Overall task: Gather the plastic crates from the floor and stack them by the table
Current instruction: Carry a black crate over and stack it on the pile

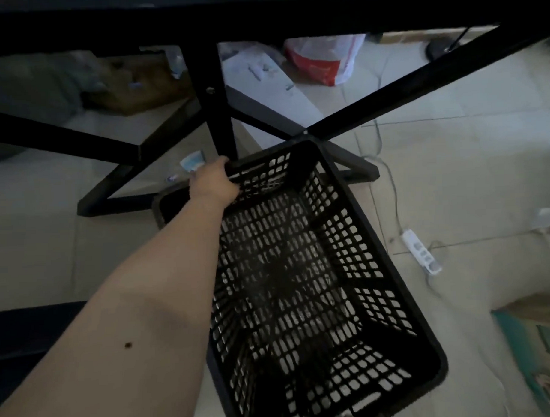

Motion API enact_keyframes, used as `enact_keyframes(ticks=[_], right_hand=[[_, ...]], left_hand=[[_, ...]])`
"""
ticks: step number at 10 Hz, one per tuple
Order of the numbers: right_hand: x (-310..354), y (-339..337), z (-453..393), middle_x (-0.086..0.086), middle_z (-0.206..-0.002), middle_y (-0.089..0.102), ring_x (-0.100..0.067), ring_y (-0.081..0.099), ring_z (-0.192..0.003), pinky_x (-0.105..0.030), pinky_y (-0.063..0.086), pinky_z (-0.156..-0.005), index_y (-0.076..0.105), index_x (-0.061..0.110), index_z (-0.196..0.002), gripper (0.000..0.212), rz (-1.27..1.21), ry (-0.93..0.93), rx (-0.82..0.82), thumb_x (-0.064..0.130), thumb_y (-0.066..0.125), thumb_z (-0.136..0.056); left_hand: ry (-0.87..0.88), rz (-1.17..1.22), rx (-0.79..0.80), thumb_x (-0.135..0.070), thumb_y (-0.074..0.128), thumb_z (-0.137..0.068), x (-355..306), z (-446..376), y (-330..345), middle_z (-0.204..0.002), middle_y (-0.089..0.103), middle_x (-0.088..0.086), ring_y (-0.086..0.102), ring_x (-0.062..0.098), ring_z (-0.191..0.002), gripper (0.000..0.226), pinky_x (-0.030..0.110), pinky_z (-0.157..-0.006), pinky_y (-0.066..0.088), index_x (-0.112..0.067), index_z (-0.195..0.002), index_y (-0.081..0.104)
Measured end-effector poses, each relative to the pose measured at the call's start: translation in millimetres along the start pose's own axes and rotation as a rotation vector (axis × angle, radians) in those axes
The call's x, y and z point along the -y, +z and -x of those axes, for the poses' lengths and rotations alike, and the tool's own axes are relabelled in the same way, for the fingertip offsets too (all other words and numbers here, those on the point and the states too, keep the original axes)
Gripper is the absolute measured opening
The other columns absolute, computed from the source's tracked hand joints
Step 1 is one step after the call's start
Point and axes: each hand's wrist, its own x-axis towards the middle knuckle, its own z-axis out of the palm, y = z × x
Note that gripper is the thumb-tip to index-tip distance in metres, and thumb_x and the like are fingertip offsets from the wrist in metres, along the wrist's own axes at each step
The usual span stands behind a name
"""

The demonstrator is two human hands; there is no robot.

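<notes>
Left hand (213, 182) was closed on the far rim of the black lattice crate (300, 269) at frame centre; it looked light, stiff, best held by the rim

One bare forearm (140, 306) is seen, and no sleeve is worn on it. A small dark mole (128, 345) is seen on the forearm. The hand (213, 182) is bare, with no ring or watch.

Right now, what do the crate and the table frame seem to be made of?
The crate looks like black moulded plastic with a matt finish: its walls and floor are an even lattice of small holes. The table frame looks like black-painted metal: straight flat bars, with a bolt visible. Dim light leaves both uncertain.
</notes>
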Motion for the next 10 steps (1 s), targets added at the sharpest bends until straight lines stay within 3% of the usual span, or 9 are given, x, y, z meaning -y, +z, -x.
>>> enact_keyframes(ticks=[1, 2, 3, 4, 5, 6, 7, 8, 10], right_hand=[[-142, -123, -82, -0.013, -0.122, 0.061, -0.029, 0.058, -0.112, -0.037, 0.046, -0.089, 0.059, 0.007, -0.119, 0.038, 0.082, -0.187, -0.041, 0.033, 0.054, -0.092], [-95, -149, -80, -0.01, -0.121, 0.061, -0.027, 0.058, -0.11, -0.037, 0.046, -0.088, 0.059, 0.011, -0.118, 0.038, 0.447, -0.362, -0.311, 0.035, 0.054, -0.091], [-21, -173, -26, -0.001, -0.12, 0.064, -0.02, 0.059, -0.11, -0.033, 0.045, -0.089, 0.063, 0.019, -0.112, 0.04, 0.579, -0.29, -0.115, 0.046, 0.041, -0.092], [38, -197, -63, -0.01, -0.124, 0.057, -0.028, 0.055, -0.112, -0.04, 0.046, -0.088, 0.053, 0.012, -0.124, 0.044, 0.402, -0.565, -0.448, 0.035, 0.059, -0.087], [87, -199, -88, -0.015, -0.136, 0.048, -0.033, 0.047, -0.123, -0.046, 0.044, -0.094, 0.04, 0.01, -0.137, 0.055, 0.403, -0.538, -0.466, 0.032, 0.057, -0.089], [105, -195, -110, -0.012, -0.101, 0.065, -0.032, 0.061, -0.097, -0.034, 0.042, -0.071, 0.052, 0.009, -0.105, 0.022, 0.419, -0.473, -0.387, 0.028, 0.048, -0.094], [106, -200, -118, -0.007, -0.083, 0.059, -0.028, 0.056, -0.078, -0.032, 0.039, -0.066, 0.044, 0.013, -0.088, 0.018, 0.465, -0.506, -0.408, 0.029, 0.046, -0.094], [108, -204, -123, -0.005, -0.079, 0.054, -0.025, 0.05, -0.073, -0.033, 0.04, -0.066, 0.042, 0.013, -0.085, 0.02, 0.428, -0.558, -0.424, 0.03, 0.045, -0.094], [117, -208, -124, -0.007, -0.083, 0.055, -0.026, 0.051, -0.076, -0.033, 0.043, -0.066, 0.051, 0.008, -0.094, 0.02, 0.271, -0.58, -0.391, 0.028, 0.046, -0.094]], left_hand=[[0.035, -0.19, -0.138, -0.024, 0.059, -0.084, 20, 18, 17, -0.155, 0.025, 0.016, 0.015, 0.033, -0.145, 0.078, 0.052, -0.12, 0.003, -0.019, -0.15, 0.019], [-0.183, -0.034, -0.272, -0.023, 0.063, -0.082, 52, 72, 29, -0.16, 0.008, 0.013, 0.004, 0.034, -0.148, 0.09, 0.053, -0.118, 0.0, -0.018, -0.152, 0.007], [-0.456, 0.365, -0.192, -0.018, 0.063, -0.085, 80, 140, 50, -0.156, 0.024, 0.018, 0.026, 0.036, -0.142, 0.085, 0.051, -0.116, 0.024, -0.012, -0.151, 0.009], [-0.562, 0.554, -0.074, -0.016, 0.058, -0.09, 78, 192, 75, -0.125, 0.06, 0.018, 0.059, 0.035, -0.112, 0.045, 0.041, -0.089, 0.048, -0.005, -0.131, 0.042], [-0.601, 0.531, -0.121, -0.011, 0.054, -0.092, 69, 205, 85, -0.1, 0.065, 0.013, 0.064, 0.035, -0.095, 0.026, 0.036, -0.072, 0.048, -0.004, -0.117, 0.053], [-0.595, 0.534, -0.16, -0.011, 0.053, -0.093, 68, 202, 81, -0.101, 0.067, 0.014, 0.064, 0.034, -0.092, 0.024, 0.035, -0.071, 0.048, -0.007, -0.116, 0.055], [-0.555, 0.54, -0.162, -0.013, 0.051, -0.094, 66, 196, 77, -0.106, 0.067, 0.013, 0.064, 0.035, -0.096, 0.023, 0.046, -0.082, 0.053, -0.009, -0.117, 0.054], [-0.499, 0.48, -0.198, -0.016, 0.048, -0.095, 65, 174, 63, -0.112, 0.065, 0.015, 0.062, 0.036, -0.1, 0.027, 0.047, -0.087, 0.052, -0.008, -0.12, 0.053], [-0.355, 0.329, -0.174, -0.017, 0.046, -0.096, 57, 115, 31, -0.109, 0.065, 0.022, 0.062, 0.04, -0.099, 0.033, 0.045, -0.08, 0.05, -0.006, -0.127, 0.048]])
